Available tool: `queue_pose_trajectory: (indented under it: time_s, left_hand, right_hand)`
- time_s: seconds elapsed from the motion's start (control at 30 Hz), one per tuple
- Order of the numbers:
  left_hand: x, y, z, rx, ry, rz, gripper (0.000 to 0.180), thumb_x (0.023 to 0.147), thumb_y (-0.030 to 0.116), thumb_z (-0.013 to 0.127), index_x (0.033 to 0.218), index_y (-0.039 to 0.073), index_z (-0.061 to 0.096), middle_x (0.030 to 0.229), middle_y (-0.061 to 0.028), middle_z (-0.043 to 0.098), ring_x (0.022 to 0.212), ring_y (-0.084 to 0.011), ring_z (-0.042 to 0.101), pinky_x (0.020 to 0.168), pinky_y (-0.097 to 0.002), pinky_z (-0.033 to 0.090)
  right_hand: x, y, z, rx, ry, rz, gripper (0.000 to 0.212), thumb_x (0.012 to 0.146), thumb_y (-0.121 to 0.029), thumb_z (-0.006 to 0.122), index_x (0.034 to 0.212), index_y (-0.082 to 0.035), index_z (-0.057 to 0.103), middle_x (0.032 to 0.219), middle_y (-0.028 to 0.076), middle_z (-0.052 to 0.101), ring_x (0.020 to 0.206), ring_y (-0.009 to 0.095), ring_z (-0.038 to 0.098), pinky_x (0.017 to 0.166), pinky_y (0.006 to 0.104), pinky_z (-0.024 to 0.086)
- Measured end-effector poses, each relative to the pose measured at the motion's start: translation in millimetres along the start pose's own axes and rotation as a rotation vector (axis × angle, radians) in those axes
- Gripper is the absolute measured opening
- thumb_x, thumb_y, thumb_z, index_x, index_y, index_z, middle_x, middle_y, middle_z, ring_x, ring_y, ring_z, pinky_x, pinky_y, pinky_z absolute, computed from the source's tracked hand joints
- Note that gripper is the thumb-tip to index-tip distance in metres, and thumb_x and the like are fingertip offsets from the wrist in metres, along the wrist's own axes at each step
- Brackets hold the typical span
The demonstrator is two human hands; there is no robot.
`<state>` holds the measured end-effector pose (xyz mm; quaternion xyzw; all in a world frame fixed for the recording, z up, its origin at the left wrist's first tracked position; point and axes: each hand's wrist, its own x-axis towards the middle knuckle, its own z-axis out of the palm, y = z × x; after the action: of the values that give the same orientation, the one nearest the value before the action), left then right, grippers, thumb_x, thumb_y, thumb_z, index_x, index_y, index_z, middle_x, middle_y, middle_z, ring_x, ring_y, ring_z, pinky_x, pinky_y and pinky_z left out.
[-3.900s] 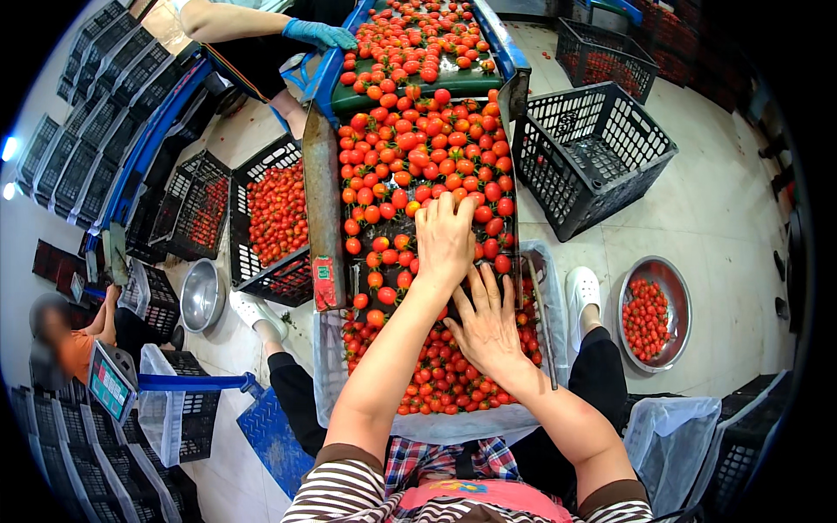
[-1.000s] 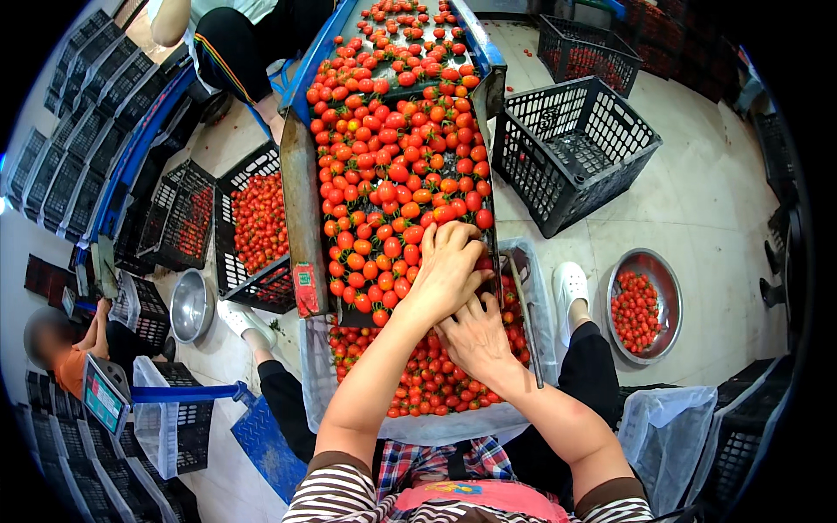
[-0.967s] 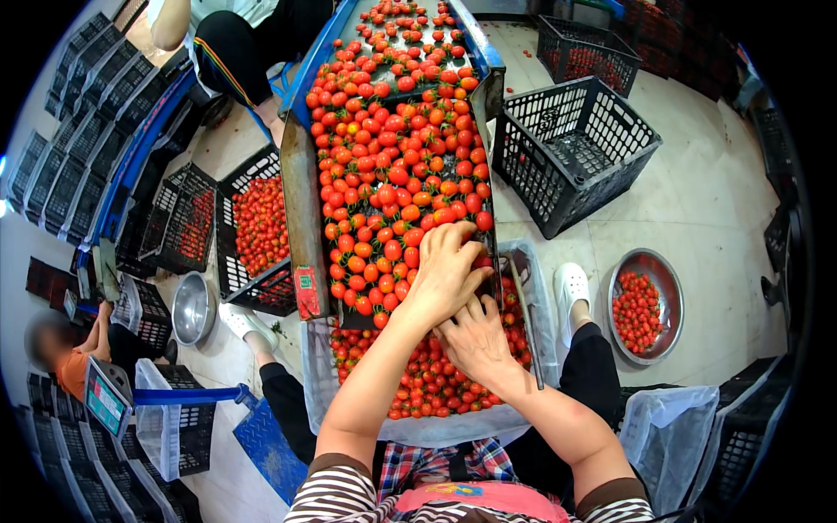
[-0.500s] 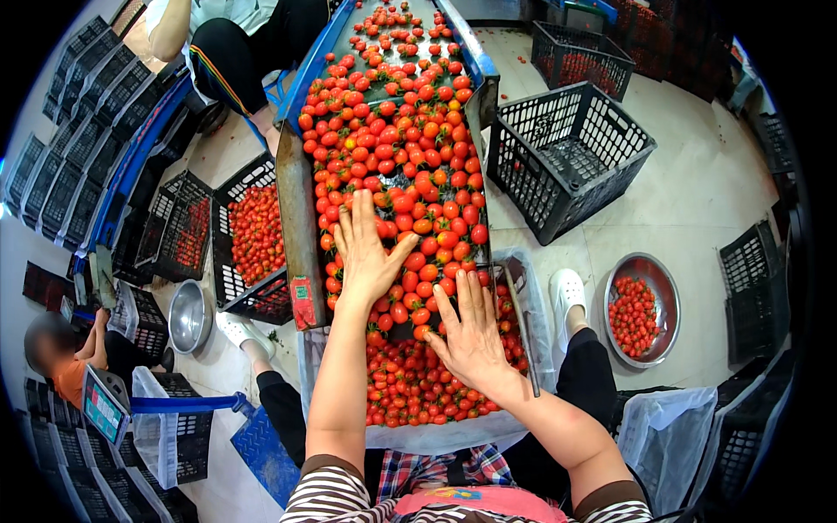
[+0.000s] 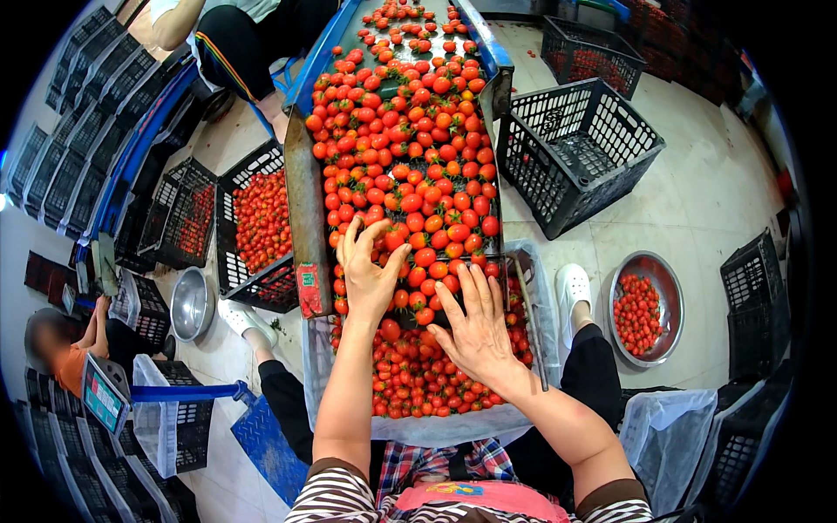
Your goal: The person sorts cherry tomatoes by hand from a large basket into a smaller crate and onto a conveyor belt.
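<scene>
The left hand [image 5: 369, 272], unclenched with fingers bent, is among tomatoes [image 5: 458, 233] that lie ahead of and between both hands on the chute [image 5: 307, 218]; the right hand [image 5: 475, 329], fingers splayed, extends above a white-lined container [image 5: 547, 305].

Hands: left hand [image 5: 370, 275] and right hand [image 5: 478, 327], both bare from the fingers up to the elbow area.
Sleeves [image 5: 327, 499]: short, ending near the elbows, in dark brown and white stripes.
Cuffs [image 5: 341, 466]: a broad, plain brown band finishing each arm.
Front panel [image 5: 497, 498]: pink cloth bearing a small yellow and blue motif [image 5: 458, 489].
Lap cloth [image 5: 405, 462]: plaid in red, dark blue and white.
Trousers [image 5: 283, 395]: black, ending above the ankles.
Shoes [image 5: 573, 292]: white, round-toed, clog-like.
</scene>
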<state>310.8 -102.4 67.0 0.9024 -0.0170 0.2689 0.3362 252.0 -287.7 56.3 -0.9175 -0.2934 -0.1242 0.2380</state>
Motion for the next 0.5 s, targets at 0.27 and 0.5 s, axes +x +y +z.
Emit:
queue_pose_trajectory:
  time_s: [0.27,0.5]
  left_hand:
    - [55.2,-21.9,15.3,0.415,-0.043,-0.031,0.050,0.087,0.040,0.049,0.132,0.020,0.044,0.143,-0.0139,0.029,0.134,-0.0361,0.018,0.107,-0.0526,0.013]
    - [1.2,-8.7,2.1,0.234,-0.167,0.015,0.048,0.084,0.036,0.058,0.127,0.018,0.048,0.140,-0.0185,0.030,0.134,-0.0391,0.016,0.107,-0.0516,0.014]
  right_hand:
    - [1.4,2.0,3.0,-0.014,-0.014,0.003,0.062,0.081,-0.034,0.062,0.131,-0.004,0.040,0.138,0.027,0.024,0.132,0.040,0.018,0.106,0.0531,0.020]
    - [-1.8,4.0,3.0,-0.033,-0.041,0.023,0.065,0.082,-0.036,0.060,0.131,0.000,0.037,0.140,0.027,0.022,0.134,0.040,0.015,0.107,0.0532,0.018]
